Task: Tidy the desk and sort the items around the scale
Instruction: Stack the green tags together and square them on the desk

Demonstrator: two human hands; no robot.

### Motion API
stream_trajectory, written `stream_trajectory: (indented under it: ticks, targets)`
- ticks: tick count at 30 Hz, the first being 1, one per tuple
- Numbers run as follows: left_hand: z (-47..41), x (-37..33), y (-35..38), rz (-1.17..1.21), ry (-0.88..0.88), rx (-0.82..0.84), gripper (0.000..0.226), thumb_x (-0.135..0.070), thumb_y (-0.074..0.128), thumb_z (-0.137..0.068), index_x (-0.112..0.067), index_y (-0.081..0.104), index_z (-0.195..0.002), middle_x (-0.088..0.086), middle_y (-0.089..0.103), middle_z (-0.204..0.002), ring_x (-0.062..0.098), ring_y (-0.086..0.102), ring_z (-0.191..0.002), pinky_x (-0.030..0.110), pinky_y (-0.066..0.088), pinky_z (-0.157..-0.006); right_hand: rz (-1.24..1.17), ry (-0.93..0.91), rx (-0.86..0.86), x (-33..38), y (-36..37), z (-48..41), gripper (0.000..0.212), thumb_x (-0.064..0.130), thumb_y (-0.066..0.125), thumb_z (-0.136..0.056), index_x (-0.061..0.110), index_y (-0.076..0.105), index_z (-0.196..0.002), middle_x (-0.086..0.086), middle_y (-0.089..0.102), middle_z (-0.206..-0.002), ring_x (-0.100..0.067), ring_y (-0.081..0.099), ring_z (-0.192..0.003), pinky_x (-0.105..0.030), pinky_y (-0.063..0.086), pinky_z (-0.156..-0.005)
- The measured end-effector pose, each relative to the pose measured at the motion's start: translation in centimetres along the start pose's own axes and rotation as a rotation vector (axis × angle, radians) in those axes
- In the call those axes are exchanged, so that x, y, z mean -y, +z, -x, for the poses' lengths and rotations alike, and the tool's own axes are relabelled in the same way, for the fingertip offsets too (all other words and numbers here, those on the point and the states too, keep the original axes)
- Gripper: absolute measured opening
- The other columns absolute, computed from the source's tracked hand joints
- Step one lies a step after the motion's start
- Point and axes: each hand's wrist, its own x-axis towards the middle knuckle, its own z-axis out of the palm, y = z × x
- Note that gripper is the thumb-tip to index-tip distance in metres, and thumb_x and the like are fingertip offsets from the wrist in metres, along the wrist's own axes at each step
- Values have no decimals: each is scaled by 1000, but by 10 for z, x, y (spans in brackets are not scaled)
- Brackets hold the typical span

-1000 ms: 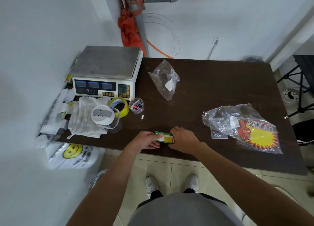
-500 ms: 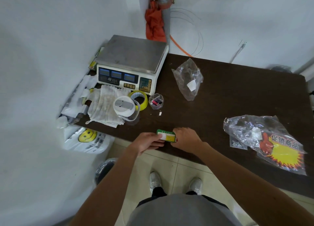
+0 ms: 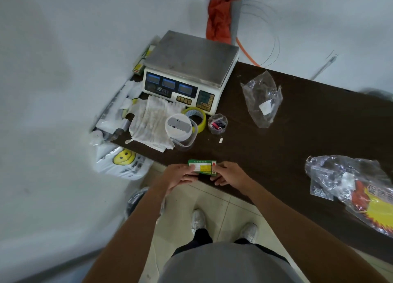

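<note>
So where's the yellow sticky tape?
In the head view the yellow tape roll lies on the left part of the desk, right in front of the scale, between the white-lidded tub and the little clear cup.

Reading my feed from the bottom up: a plain grey top (image 3: 229,263) fills the bottom centre of the frame, smooth and rounded. Just above it I get two dark trouser legs (image 3: 202,236), black or close to it. Then the shoes, whitish-grey and a bit scuffed, with the left shoe (image 3: 198,220) left of centre and the right shoe (image 3: 248,232) beside it. Left forearm (image 3: 136,225) at lower left is bare, and so is the right forearm (image 3: 297,223) at lower right. Left hand (image 3: 179,176) and right hand (image 3: 230,174), mid-frame, are bare too.
</note>
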Motion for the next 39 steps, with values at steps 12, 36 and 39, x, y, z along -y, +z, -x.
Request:
stream_trajectory:
  ticks: [12,36,39]
  targets:
    - [-10,-13,-47,-323,86,-419,30,-31,56,-100,-4,63,-110,9,74,-87,21,73,-69,45,61,-83,58,26,-42,37,79,-39,29,27,54,-100,3,55,-115,-16,76,-91,-21,66,-56,-22,48,-45]
    - [0,-16,-38,-778,180,-649,50,-47,68,-90,-15,33,-106,16,69,-107,37,68,-99,40,53,-75,549,82,-260,41,85,-64,67,64,60,-75,12,49,-115,-9,71,-105,-30,71,-95,-44,59,-84]
    - [9,-21,-31,-788,221,-683,44,-40,67,-92,-15,32,-103,16,68,-103,37,68,-96,36,42,-69,546,90,-285,38,79,-60,69,70,56,-76,14,48,-114,-8,71,-106,-29,71,-95,-45,59,-84]
